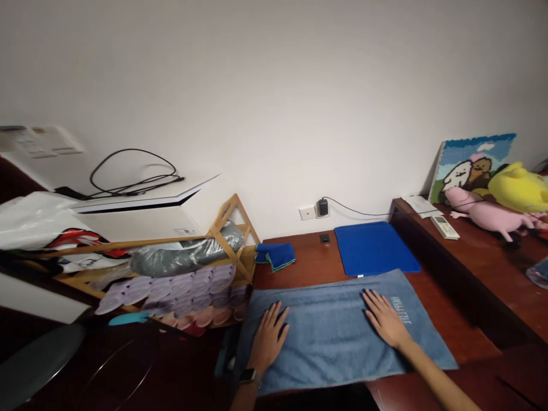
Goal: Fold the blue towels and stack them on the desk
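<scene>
1. Blue-grey towel (338, 334) lies spread flat on the dark wood tabletop (445, 325), long side running L–R. Near edge hangs slightly over the tabletop's front edge; L end reaches the tabletop's L edge.
2. Left hand (269, 337) is flat on the towel's L part, palm down, fingers spread and pointing away from the person; gripping nothing. Watch (249, 375) on that wrist.
3. Right hand (385, 319) is flat on the towel's R part, palm down, fingers spread, just L of the lettering near the towel's R end; gripping nothing.
4. The 2 hands are well apart, w/ bare towel between them.
5. Behind the towel: blue mat (374, 248), its near edge touching or just overlapping the towel's far edge. Small folded blue cloth (276, 255) sits near the far L corner, apart from the towel.
6. Open room: bare tabletop strip R of the towel, up to a raised shelf (479, 257) w/ a remote (445, 226) and plush toys (505, 200).
7. L side is tight: wooden rack (226, 228) w/ stacked lilac items stands just beside the towel's L end.
8. Wall socket w/ charger (322, 206) at the back wall; its cable runs R toward the shelf.
</scene>
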The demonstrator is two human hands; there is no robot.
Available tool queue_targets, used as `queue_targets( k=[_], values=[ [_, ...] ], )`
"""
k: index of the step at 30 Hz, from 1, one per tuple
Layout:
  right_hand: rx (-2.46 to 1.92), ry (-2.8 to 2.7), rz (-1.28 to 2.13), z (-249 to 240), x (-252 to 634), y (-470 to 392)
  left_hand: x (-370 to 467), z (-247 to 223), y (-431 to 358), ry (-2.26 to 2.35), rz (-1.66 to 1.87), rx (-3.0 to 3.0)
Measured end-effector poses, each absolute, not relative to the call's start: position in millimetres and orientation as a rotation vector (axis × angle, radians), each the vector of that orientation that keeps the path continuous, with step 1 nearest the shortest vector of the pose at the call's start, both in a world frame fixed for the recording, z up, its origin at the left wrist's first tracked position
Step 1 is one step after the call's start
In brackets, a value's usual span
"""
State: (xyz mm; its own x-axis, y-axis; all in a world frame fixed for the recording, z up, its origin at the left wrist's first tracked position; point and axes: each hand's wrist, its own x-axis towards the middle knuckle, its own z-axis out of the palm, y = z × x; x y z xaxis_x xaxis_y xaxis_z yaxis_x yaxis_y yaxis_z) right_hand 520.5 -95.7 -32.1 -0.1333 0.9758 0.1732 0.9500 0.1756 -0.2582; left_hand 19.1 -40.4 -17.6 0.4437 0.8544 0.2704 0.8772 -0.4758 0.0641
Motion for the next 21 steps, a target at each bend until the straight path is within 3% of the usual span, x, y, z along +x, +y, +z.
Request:
queue_targets(
  k=[6, 13, 21],
  values=[
    [-2.007, -2.126, 0.165, -30, 572, -104, -25, -23, -42, -1.693, -0.375, -2.588],
    [-2.016, -1.835, 0.039, -46, 611, -146, -55, -28, -98, -1.827, -0.712, -2.259],
    [-2.105, -1.901, 0.023, -73, 621, -182, -62, -56, -155, -1.847, -0.493, -2.336]
  ],
)
